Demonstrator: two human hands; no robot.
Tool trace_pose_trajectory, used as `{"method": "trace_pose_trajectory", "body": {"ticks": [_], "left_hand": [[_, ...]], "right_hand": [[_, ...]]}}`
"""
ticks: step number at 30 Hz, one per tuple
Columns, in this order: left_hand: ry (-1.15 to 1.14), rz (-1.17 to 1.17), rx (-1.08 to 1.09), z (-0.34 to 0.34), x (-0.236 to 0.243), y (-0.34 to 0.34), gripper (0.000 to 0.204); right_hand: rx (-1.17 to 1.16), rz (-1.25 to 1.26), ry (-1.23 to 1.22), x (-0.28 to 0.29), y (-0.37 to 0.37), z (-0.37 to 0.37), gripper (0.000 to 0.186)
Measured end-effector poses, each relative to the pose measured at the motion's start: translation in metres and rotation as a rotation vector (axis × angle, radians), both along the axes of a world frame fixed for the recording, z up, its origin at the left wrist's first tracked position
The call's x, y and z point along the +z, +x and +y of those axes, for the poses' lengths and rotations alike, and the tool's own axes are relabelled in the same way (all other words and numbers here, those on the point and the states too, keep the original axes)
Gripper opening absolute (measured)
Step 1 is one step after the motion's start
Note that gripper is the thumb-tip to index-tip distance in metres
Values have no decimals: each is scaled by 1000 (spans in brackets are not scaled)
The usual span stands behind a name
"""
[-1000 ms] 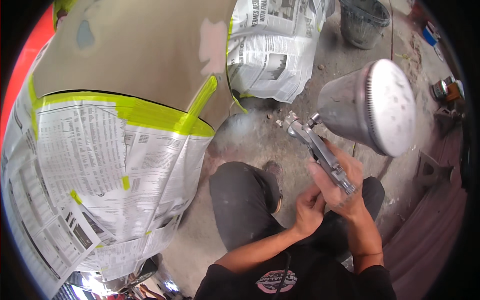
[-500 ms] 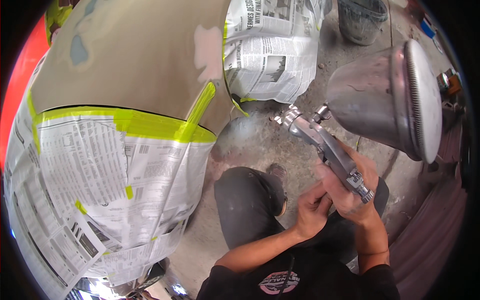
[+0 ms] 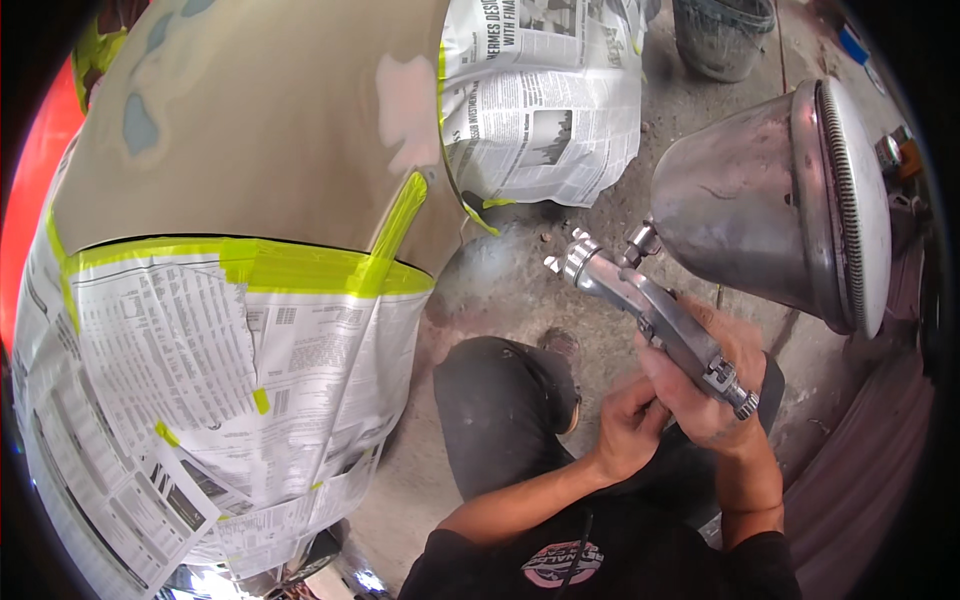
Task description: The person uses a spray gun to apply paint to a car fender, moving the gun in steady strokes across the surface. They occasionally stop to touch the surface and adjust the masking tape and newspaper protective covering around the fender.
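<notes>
My right hand is wrapped round the handle of a metal spray gun. A large silver cup with a pale ribbed-edge lid sits tilted on the gun's side. The nozzle points left, toward a beige car panel with grey and pink patches, with a gap between them. My left hand is closed, fingers pinched together just under the right hand, near the foot of the gun's handle. What it pinches is hidden behind the fingers and the right hand.
Newspaper masking covers the area below the panel, edged with yellow-green tape. More newspaper wraps the part beyond. A dark bucket stands on the concrete floor. Mauve cloth hangs at the right.
The view has shifted slightly, so the panel and masking sit a little lower. The gun's nozzle appears slightly lower. Both hands keep their holds, and the right hand looks less blurred.
</notes>
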State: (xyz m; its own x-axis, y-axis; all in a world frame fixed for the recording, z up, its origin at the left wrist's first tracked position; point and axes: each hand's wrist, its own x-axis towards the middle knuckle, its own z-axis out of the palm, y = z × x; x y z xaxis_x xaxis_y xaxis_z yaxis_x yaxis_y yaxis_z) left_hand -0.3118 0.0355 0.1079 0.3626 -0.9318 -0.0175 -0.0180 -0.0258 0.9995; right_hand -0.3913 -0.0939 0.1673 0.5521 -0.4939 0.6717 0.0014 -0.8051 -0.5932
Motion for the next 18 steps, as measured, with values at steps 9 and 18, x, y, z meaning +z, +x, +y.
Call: {"method": "trace_pose_trajectory", "body": {"ticks": [9,18], "left_hand": [[14,164,-34,1,-6,-2,12],[48,177,-113,-6,6,5,19]], "right_hand": [[24,-47,97,-3,-2,-3,37],[-174,53,-173,-3,-5,-5,40]]}}
